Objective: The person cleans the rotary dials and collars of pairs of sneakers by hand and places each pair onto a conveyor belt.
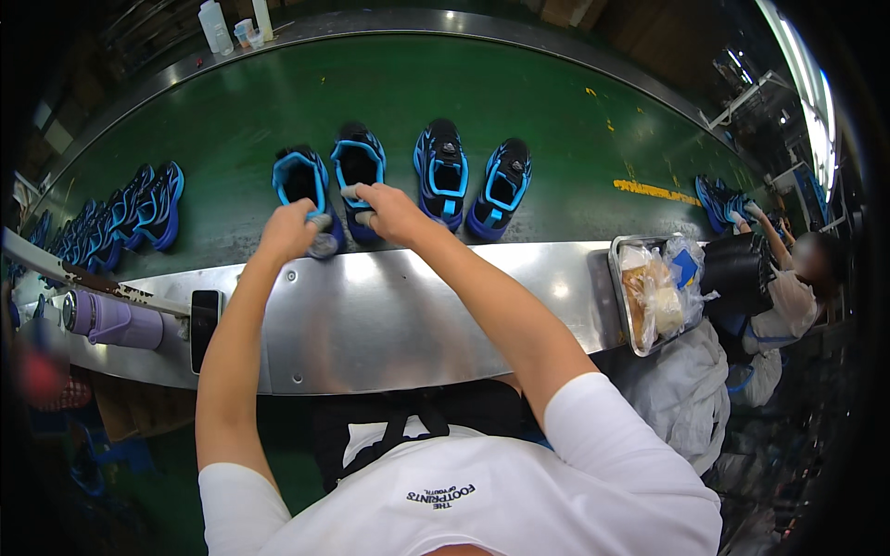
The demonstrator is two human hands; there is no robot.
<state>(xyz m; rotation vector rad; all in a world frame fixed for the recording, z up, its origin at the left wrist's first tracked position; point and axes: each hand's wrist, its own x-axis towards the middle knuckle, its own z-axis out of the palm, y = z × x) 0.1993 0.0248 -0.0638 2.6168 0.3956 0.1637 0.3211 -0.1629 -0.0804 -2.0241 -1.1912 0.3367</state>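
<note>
Four black sneakers with blue soles and light-blue linings stand in a row on the green belt, toes pointing away. My left hand (292,230) is closed at the heel of the leftmost sneaker (301,176), on a small grey rounded thing (323,246) whose kind I cannot make out. With fingers closed at its collar, my right hand (387,213) grips the second sneaker (358,162). Pale covers show on some fingertips. Just right of that hand are the third sneaker (441,171) and the fourth sneaker (502,185), untouched.
A metal ledge (417,315) runs along my side of the belt. On it lie a purple bottle (120,319), a phone (205,329) and a tray (616,278) of plastic-wrapped items. More sneakers (139,208) line the far left. At right, a co-worker's hands (746,215) touch other sneakers.
</note>
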